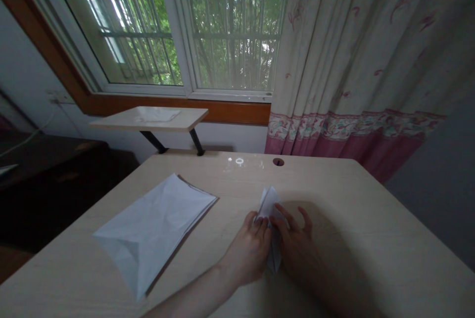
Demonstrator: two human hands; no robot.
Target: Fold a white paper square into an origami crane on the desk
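White folded paper: a small, narrow, pointed piece of creased white paper that lies on the desk just right of centre, between the two hands, with its upper tip raised a little off the surface and pointing toward the window.
Left hand: comes in from the lower edge, palm down, fingers bent, their tips pressed on the left side of the folded paper; whether it pinches the sheet or only presses on it I cannot tell.
Right hand: lies flat, palm down, fingers spread apart and unclenched, with the forefinger on the right side of the folded paper and the other fingers on the desk beside it.
Desk: pale wood-grain tabletop with a round cable hole near its far edge.
Stack of white sheets: loose, wrinkled paper set at an angle on the left of the desk, well apart from the hands.
Behind the desk: a small pale shelf on black brackets, a barred window with green leaves outside, and a cream curtain with a pink hem on the right.
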